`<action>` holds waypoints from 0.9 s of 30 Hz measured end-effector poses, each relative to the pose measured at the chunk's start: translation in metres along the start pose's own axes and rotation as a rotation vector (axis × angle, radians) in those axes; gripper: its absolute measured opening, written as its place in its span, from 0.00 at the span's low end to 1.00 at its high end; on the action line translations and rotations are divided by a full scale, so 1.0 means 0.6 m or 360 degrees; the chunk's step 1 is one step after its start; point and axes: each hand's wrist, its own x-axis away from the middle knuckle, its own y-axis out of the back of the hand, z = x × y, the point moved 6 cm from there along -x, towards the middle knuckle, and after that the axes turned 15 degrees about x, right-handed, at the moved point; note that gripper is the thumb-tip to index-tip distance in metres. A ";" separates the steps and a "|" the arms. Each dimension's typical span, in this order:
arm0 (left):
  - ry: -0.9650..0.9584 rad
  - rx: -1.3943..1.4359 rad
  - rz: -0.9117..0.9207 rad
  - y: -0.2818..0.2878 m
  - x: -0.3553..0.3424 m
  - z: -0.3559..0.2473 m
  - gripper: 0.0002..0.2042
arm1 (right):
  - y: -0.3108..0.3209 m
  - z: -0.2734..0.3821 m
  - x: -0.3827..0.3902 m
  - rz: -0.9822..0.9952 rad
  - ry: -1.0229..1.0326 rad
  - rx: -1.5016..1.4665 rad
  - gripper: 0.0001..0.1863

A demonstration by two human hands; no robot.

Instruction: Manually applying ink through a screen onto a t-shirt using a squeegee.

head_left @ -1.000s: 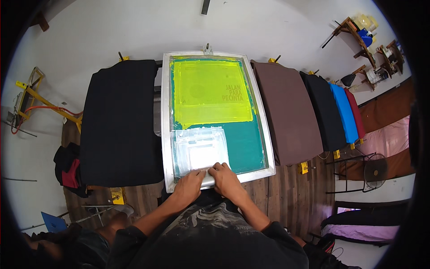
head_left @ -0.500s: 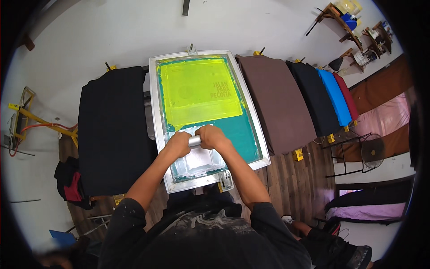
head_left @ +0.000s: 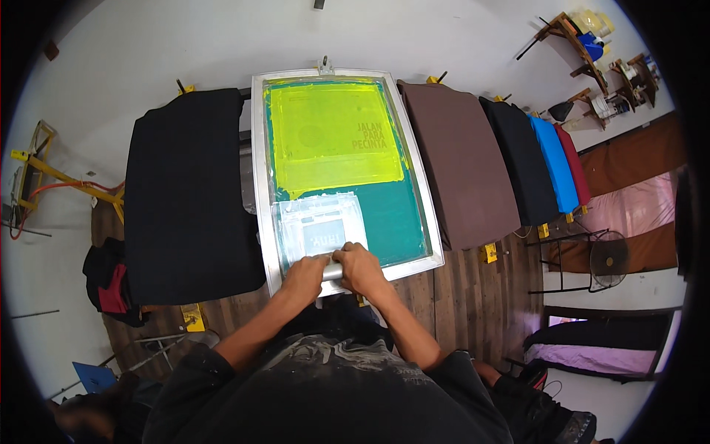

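Note:
A screen printing frame [head_left: 259, 163] with an aluminium rim lies in front of me. Its mesh has a yellow-green upper area [head_left: 325, 140] bearing printed lettering and a teal lower part [head_left: 399, 229]. Near the frame's close end, my left hand [head_left: 305, 278] and my right hand [head_left: 359, 268] are both closed round a silver squeegee [head_left: 333, 271], side by side. Its lower edge is hidden. Just beyond the hands, white ink [head_left: 288, 214] surrounds a pale rectangular design [head_left: 324, 235] on the mesh.
Black cloth [head_left: 188, 192] covers a board on the left. To the right stand boards with brown [head_left: 462, 163], black [head_left: 521, 166], blue [head_left: 555, 166] and red cloth [head_left: 573, 163]. A fan [head_left: 609, 259] is at far right. A person [head_left: 543, 403] is low at right.
Both hands have drawn the squeegee toward me, down to the frame's near end. The pale design and white ink beneath are uncovered. The view has shifted slightly.

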 end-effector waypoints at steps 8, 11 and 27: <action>0.0133 -0.0069 0.0418 0.041 -0.054 -0.031 0.12 | 0.028 -0.027 -0.054 0.0302 0.0256 0.0088 0.14; 0.0052 -0.0078 0.0152 0.077 -0.094 -0.033 0.14 | 0.057 -0.036 -0.116 0.0381 0.0140 0.0253 0.13; -0.0257 -0.0053 -0.0475 0.051 -0.072 -0.024 0.23 | 0.029 -0.036 -0.105 -0.0220 0.0147 0.0091 0.19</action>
